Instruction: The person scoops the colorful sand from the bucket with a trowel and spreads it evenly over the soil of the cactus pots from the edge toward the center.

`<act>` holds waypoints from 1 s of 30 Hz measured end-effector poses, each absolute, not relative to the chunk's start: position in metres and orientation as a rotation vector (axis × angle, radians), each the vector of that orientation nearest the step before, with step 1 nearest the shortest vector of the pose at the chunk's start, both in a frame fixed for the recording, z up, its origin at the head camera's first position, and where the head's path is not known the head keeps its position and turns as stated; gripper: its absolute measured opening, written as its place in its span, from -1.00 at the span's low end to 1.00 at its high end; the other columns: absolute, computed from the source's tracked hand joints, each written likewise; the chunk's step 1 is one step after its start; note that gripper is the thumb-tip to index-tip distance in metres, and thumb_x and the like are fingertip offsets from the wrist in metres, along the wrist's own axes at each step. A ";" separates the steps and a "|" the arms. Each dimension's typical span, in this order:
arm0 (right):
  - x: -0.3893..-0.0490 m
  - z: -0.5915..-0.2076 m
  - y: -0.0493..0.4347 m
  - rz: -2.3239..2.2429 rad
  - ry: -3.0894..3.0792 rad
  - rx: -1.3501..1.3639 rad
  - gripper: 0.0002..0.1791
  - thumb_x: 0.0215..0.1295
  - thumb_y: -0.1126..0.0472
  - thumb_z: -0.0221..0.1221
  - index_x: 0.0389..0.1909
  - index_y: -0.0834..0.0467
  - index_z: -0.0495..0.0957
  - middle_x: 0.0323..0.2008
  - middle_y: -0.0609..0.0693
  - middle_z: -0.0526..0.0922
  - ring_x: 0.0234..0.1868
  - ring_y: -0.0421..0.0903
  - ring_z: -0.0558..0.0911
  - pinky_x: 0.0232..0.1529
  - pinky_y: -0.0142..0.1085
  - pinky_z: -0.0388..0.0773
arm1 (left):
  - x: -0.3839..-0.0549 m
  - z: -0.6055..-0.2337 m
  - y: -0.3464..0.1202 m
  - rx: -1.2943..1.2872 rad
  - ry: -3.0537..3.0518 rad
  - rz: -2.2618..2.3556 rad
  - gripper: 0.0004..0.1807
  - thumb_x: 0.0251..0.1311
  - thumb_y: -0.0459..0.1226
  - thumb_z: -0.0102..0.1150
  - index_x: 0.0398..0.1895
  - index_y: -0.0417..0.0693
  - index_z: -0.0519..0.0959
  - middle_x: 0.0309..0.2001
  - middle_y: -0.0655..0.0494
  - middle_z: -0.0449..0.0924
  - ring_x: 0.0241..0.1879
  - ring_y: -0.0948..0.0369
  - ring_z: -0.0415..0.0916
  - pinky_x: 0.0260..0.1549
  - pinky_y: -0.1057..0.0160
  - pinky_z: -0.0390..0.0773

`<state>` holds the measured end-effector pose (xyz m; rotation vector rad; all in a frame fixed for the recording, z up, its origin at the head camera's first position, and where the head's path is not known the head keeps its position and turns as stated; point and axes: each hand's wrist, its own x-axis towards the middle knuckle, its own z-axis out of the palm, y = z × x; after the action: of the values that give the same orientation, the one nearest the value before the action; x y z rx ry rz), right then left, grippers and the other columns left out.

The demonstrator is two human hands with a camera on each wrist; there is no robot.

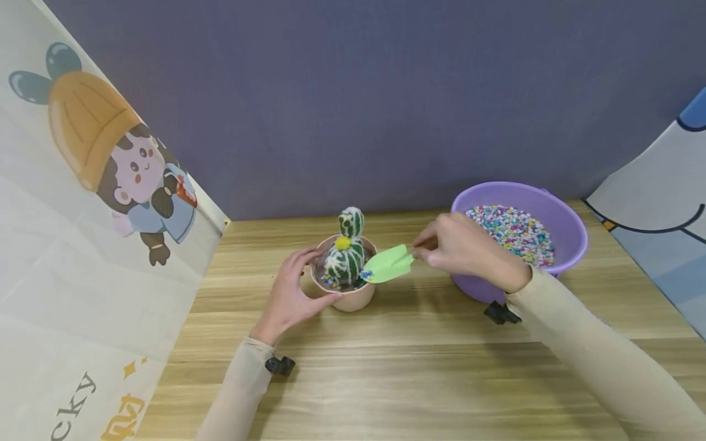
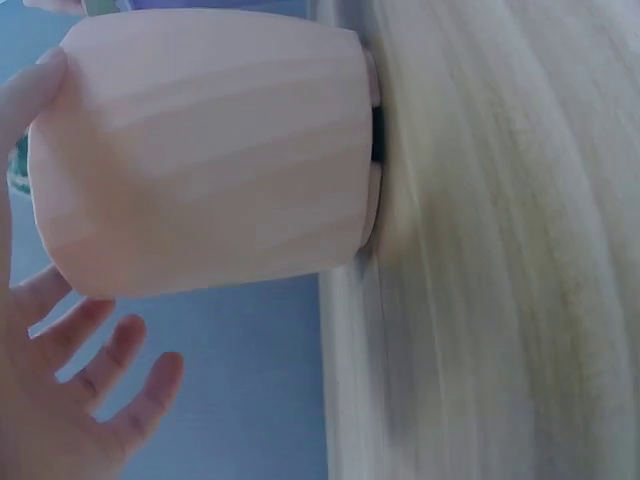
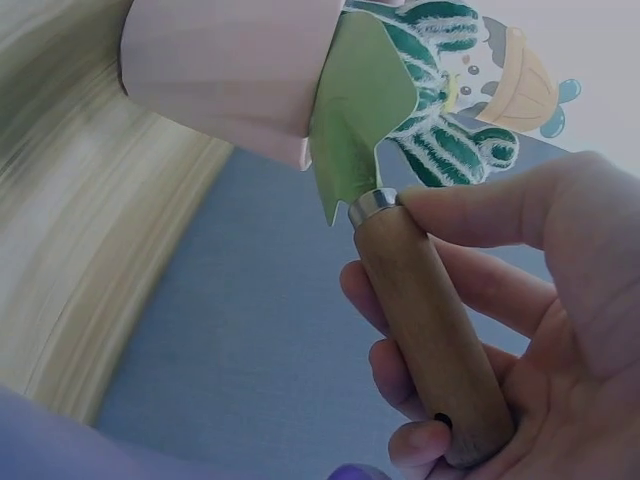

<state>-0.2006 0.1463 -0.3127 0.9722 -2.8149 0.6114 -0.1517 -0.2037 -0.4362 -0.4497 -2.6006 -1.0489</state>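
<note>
A pinkish flower pot [image 1: 355, 300] stands on the table, holding a green-and-white artificial cactus [image 1: 347, 264] with a yellow flower. My left hand [image 1: 288, 300] grips the pot's rim between thumb and index finger, its other fingers spread beside the wall. In my right hand [image 1: 466, 248] is a small trowel [image 1: 390, 264] with a pale green blade; the right wrist view shows fingers and thumb round its wooden handle [image 3: 425, 320]. The blade's tip reaches over the rim beside the cactus and carries a few coloured pebbles [image 1: 366, 275]. More coloured bits [image 1: 330, 280] lie inside the pot.
A purple basin [image 1: 573, 239] with many multicoloured pebbles [image 1: 515, 233] stands to the right, partly behind my right hand. The wood-grain table [image 1: 386, 380] ends at a dark blue back wall [image 1: 353, 110]. Cartoon-printed panels stand at left and right.
</note>
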 end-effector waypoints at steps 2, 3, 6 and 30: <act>-0.200 -0.311 0.145 0.607 -2.827 0.973 -0.84 0.26 0.13 0.42 -0.20 0.05 0.89 -0.29 -0.07 0.88 -0.47 -0.23 0.59 -0.41 -0.24 0.59 | -0.153 -0.436 -0.206 -0.471 -2.607 -1.080 0.11 -0.14 0.11 0.70 0.53 0.00 0.41 0.56 -0.02 0.38 0.53 -0.09 0.31 0.35 -0.22 0.54; -0.200 -0.311 0.145 0.608 -2.833 0.976 -0.84 0.27 0.12 0.41 -0.19 0.04 0.89 -0.28 -0.07 0.88 -0.47 -0.23 0.58 -0.41 -0.24 0.58 | -0.154 -0.435 -0.207 -0.491 -2.608 -1.101 0.11 -0.12 0.08 0.69 0.55 -0.01 0.39 0.57 -0.04 0.36 0.54 -0.10 0.31 0.31 -0.23 0.57; -0.199 -0.309 0.143 0.602 -2.841 0.980 -0.84 0.27 0.12 0.41 -0.19 0.04 0.89 -0.28 -0.07 0.88 -0.48 -0.24 0.58 -0.41 -0.24 0.58 | -0.157 -0.435 -0.211 -0.537 -2.624 -1.161 0.12 -0.07 0.01 0.68 0.60 0.00 0.33 0.61 -0.07 0.31 0.55 -0.14 0.30 0.26 -0.25 0.60; -0.190 -0.300 0.142 0.553 -2.823 1.024 -0.86 0.26 0.13 0.40 -0.23 -0.01 0.89 -0.34 -0.12 0.87 -0.45 -0.26 0.63 -0.39 -0.21 0.62 | -0.150 -0.432 -0.197 -0.384 -2.616 -0.988 -0.16 -0.34 0.25 0.75 -0.08 0.02 0.54 0.45 0.03 0.49 0.48 -0.05 0.35 0.49 -0.30 0.35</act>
<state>-0.1901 0.1422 -0.3003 1.0235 -2.8233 0.5531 -0.1501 -0.1972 -0.4317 -0.3840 -2.6156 -0.9883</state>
